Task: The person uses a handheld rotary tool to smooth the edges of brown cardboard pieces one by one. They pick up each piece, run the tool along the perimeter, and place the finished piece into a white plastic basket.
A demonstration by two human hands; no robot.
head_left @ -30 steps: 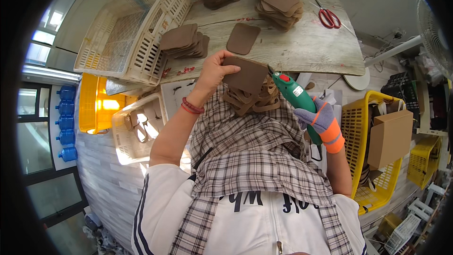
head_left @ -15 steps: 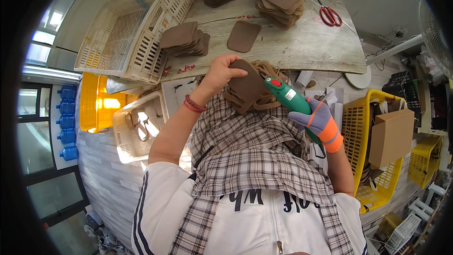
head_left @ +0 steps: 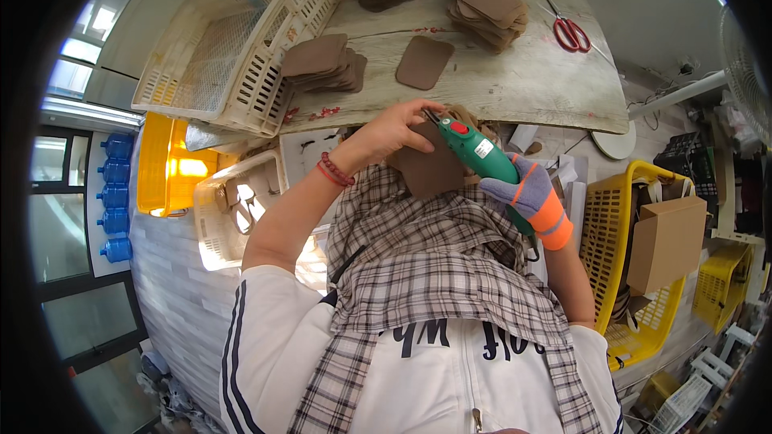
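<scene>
My bare left hand [head_left: 400, 127] pinches a flat brown piece of material [head_left: 434, 167] by its upper edge, above my lap. The gloved right hand [head_left: 515, 191] is wrapped round a green handheld electric cutter [head_left: 482, 151] with a red button. Its metal tip lies at the piece's upper edge, close beside my left fingertips; whether it touches the piece is hard to see. Tan strips [head_left: 462, 116] show behind the cutter's head. On the table ahead lies a single rounded brown piece [head_left: 425, 63], with a fanned stack of pieces [head_left: 322, 64] to its left.
Taller brown stacks [head_left: 487, 8] and red-handled scissors [head_left: 571, 34] lie on the worn wooden table [head_left: 555, 96]. A white crate [head_left: 273, 72] stands on its left side. Below are a cream basket [head_left: 211, 233] and a yellow bin [head_left: 153, 169]; a yellow basket [head_left: 599, 233] holding a cardboard box [head_left: 666, 241] stands right.
My left hand has moved right, nearer the cutter's tip, and the brown piece has turned and dropped lower. The cutter's head has shifted slightly up and left. The view has shifted a little.
</scene>
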